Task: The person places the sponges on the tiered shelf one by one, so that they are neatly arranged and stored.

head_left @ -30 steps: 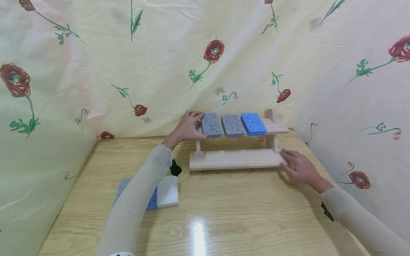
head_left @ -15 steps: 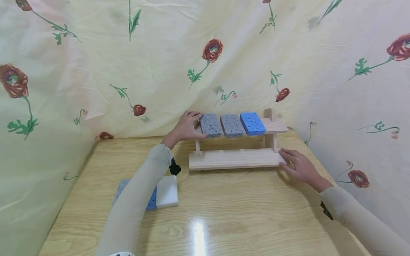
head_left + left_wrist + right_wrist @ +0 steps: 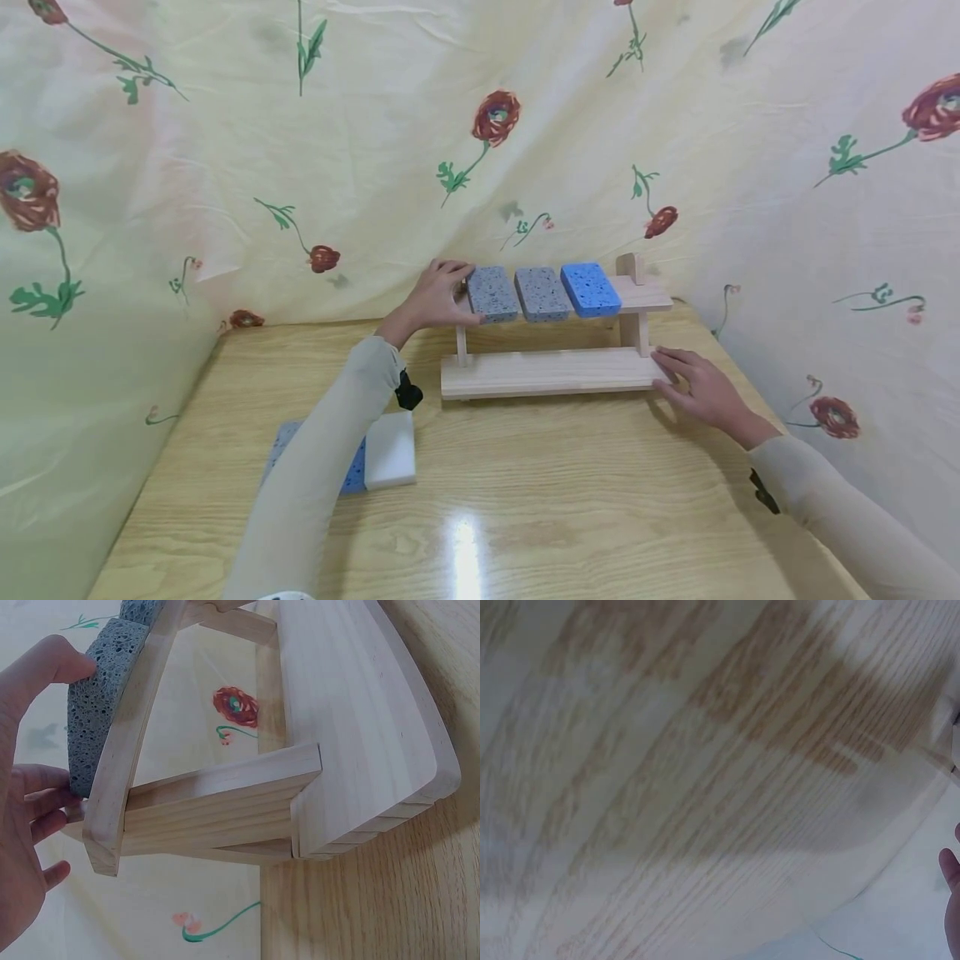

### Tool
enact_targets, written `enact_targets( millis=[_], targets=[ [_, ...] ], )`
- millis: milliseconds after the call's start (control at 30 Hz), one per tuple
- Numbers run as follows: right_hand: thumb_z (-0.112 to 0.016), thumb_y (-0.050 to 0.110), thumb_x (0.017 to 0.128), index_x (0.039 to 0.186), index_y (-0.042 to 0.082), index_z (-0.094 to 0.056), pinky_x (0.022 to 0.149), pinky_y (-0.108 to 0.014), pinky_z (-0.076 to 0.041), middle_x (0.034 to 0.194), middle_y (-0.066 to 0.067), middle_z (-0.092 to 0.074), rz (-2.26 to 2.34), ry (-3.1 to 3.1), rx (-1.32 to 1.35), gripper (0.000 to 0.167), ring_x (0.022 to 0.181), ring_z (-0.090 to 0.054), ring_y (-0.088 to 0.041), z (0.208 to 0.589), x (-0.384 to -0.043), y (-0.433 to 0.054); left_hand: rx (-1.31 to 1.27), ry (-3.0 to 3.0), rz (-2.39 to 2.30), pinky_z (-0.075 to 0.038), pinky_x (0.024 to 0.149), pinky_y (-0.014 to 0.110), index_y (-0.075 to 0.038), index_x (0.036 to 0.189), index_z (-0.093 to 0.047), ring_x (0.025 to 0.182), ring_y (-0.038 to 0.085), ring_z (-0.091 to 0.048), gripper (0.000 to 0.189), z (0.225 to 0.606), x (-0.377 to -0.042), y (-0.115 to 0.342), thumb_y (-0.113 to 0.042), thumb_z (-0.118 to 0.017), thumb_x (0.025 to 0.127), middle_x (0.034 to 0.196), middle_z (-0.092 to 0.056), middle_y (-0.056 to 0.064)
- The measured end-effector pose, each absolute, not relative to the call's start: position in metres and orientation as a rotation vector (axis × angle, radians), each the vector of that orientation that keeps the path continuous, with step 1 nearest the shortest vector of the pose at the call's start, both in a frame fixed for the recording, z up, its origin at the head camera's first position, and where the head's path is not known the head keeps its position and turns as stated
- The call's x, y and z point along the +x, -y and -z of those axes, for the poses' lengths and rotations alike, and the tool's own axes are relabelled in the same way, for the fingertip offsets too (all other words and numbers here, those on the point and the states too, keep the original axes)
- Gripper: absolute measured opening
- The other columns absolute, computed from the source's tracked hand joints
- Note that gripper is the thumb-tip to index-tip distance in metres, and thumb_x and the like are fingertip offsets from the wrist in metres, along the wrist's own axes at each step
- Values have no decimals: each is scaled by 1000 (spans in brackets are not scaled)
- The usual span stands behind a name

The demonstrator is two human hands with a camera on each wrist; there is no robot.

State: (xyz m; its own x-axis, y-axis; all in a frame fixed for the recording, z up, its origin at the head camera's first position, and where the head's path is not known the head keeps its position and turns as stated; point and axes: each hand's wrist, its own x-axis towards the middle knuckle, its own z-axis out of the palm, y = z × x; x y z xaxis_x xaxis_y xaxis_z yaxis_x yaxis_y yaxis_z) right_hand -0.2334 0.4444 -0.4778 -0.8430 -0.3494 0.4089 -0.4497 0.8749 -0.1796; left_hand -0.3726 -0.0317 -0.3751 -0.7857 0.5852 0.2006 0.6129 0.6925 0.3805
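Note:
A two-tier wooden shelf [image 3: 547,373] stands at the back of the table. On its upper tier lie a grey speckled sponge [image 3: 492,294] at the left end, a second grey sponge [image 3: 542,293] beside it, and a blue speckled sponge [image 3: 591,289]. My left hand [image 3: 435,296] pinches the leftmost grey sponge between thumb and fingers; the left wrist view shows the thumb on one end and fingertips at the other. With fairly straight fingers, my right hand [image 3: 701,387] touches the right end of the lower board. Only a sliver of that hand [image 3: 952,892] enters the right wrist view.
Left of centre on the wooden table [image 3: 525,517] lie a white sponge [image 3: 390,450], a blue speckled one [image 3: 354,475] and a greyish one [image 3: 283,437], the last two partly hidden by the left sleeve [image 3: 311,471]. Flowered cloth [image 3: 375,167] hangs behind and at both sides.

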Motion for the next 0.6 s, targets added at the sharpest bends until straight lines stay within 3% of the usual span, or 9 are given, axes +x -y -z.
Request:
enact_targets(
  millis=[600],
  targets=[
    [-75,21,89,131,-6,-65,98,-63,-44,137,-27,-61,-400,2662,564,51,121,-57,-48,482,-237,-443,-1002,2841,668,-28,120,54,-8,159,-35,147,35,-29,99,374,-375,32,-54,-74,80,162,-37,11]
  ],
)
